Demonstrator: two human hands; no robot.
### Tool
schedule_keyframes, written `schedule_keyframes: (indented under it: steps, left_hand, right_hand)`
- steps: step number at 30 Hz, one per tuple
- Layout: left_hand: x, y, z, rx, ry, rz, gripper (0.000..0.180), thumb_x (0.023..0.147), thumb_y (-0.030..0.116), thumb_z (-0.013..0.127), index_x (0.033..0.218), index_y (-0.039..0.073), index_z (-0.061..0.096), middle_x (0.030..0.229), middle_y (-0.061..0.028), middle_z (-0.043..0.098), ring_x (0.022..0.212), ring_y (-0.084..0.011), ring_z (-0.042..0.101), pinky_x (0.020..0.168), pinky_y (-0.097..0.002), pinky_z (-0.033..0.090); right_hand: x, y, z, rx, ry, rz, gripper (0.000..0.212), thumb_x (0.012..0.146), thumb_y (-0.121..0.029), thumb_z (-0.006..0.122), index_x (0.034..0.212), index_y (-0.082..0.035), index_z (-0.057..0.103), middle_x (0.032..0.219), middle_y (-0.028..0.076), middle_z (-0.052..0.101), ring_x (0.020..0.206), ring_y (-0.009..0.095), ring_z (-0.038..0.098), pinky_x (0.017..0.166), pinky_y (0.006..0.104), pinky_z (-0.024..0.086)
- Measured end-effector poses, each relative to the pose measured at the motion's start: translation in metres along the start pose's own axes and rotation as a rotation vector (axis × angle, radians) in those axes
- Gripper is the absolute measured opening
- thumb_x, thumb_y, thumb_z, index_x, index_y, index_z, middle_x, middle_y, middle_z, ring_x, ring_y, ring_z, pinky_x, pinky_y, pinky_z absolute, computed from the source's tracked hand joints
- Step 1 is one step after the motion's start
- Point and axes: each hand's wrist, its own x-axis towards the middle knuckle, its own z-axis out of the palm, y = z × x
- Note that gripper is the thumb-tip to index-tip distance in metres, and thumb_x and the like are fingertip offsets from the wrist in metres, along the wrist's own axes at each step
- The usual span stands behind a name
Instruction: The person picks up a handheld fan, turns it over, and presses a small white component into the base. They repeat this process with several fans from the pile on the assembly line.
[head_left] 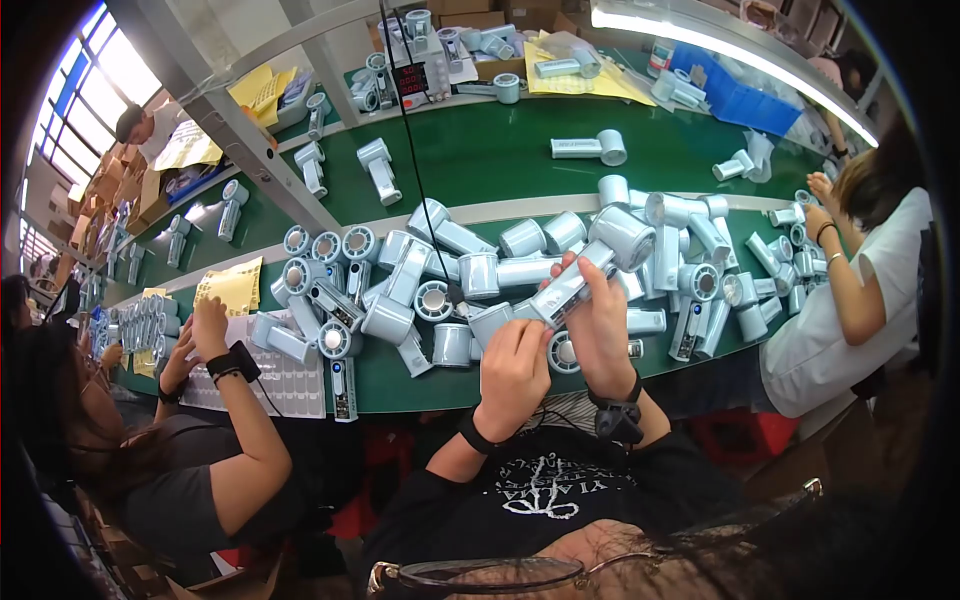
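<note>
A long green workbench [500, 160] runs across the scene from the far left to the right, split lengthwise by a pale strip [520, 210] and crossed by slanting grey metal frame posts [230, 130]. A bright tube lamp [720, 55] hangs over its far right side, and daylight comes through a large paned window [95, 70] at the far left. Cardboard boxes [110, 190] are stacked below the window, and a blue bin [735, 95] sits on the far right.

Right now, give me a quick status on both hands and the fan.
Left hand and right hand both gripping one pale blue handheld fan. Held above the green table. Pile of matching fans crowds underneath.
</note>
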Motion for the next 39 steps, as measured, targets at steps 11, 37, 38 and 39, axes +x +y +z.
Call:
schedule_keyframes:
  steps: [11,37,38,39]
  left_hand:
    - [-0.009,-0.016,-0.012,-0.373,-0.081,-0.182,0.007,0.082,0.000,0.060,0.089,-0.002,0.060,0.095,-0.0142,0.056,0.087,-0.0283,0.058,0.075,-0.0336,0.046]
    - [-0.033,-0.027,-0.018,-0.793,0.038,-0.346,0.017,0.087,0.011,0.063,0.081,-0.004,0.056,0.125,-0.0275,0.052,0.103,-0.0217,0.056,0.083,-0.0290,0.045]
    - [-0.033,-0.027,-0.018,-0.793,0.036,-0.359,0.017,0.087,0.010,0.063,0.081,-0.004,0.056,0.125,-0.0281,0.052,0.103,-0.0224,0.056,0.084,-0.0296,0.044]
    - [-0.033,-0.028,-0.018,-0.794,0.038,-0.359,0.017,0.087,0.010,0.063,0.081,-0.004,0.056,0.125,-0.0281,0.052,0.103,-0.0224,0.056,0.084,-0.0296,0.044]
  right_hand:
    - [-0.019,0.000,0.009,-0.334,-0.264,-0.178,0.040,0.092,-0.006,0.050,0.128,-0.001,0.032,0.111,0.013,0.052,0.099,0.021,0.057,0.088,0.0356,0.047]
    - [-0.024,-0.007,0.000,-0.313,-0.478,-0.044,0.068,0.080,0.011,0.057,0.136,0.000,0.020,0.130,0.025,0.045,0.120,0.038,0.049,0.098,0.0456,0.046]
    - [-0.023,-0.006,-0.001,-0.324,-0.495,-0.038,0.070,0.080,0.007,0.060,0.137,0.000,0.020,0.130,0.025,0.044,0.120,0.038,0.049,0.098,0.0465,0.045]
    - [-0.021,-0.005,-0.003,-0.336,-0.512,-0.033,0.073,0.080,0.004,0.064,0.137,0.000,0.020,0.130,0.025,0.044,0.120,0.038,0.049,0.099,0.0473,0.044]
